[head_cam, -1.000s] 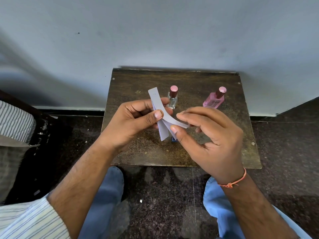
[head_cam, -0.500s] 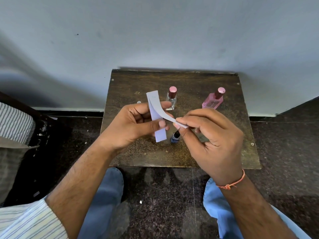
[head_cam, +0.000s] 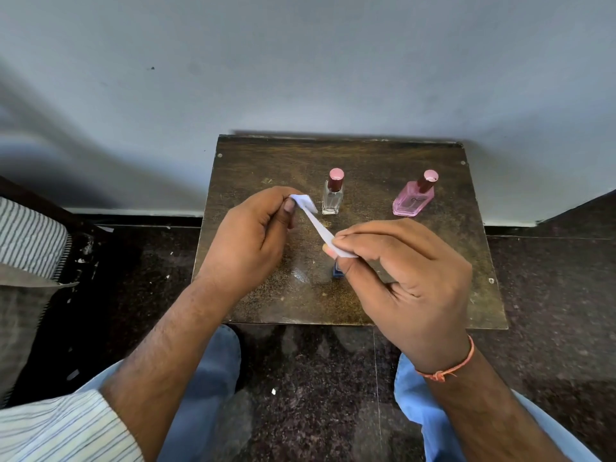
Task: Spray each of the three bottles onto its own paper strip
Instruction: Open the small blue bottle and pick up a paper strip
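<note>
Both hands hold white paper strips (head_cam: pixel 319 226) above a small dark wooden table (head_cam: pixel 433 288). My left hand (head_cam: pixel 253 241) pinches the strips' upper end, my right hand (head_cam: pixel 400 275) pinches the lower end of one strip stretched between them. A clear bottle (head_cam: pixel 332 198) with a pink cap stands upright behind the strips. At the back right stands a pink bottle (head_cam: pixel 414 200), also upright. A small blue bottle (head_cam: pixel 338 271) is mostly hidden under my right thumb.
The table stands against a pale wall (head_cam: pixel 300 61) on a dark speckled floor (head_cam: pixel 550 295). My knees in blue trousers (head_cam: pixel 213 361) sit at the table's front edge. A striped cloth on a dark object (head_cam: pixel 30 248) lies at the left.
My hands have drawn apart: the left moved left and up with the strips' end, the right pulled one strip out straight. The blue bottle is now more hidden.
</note>
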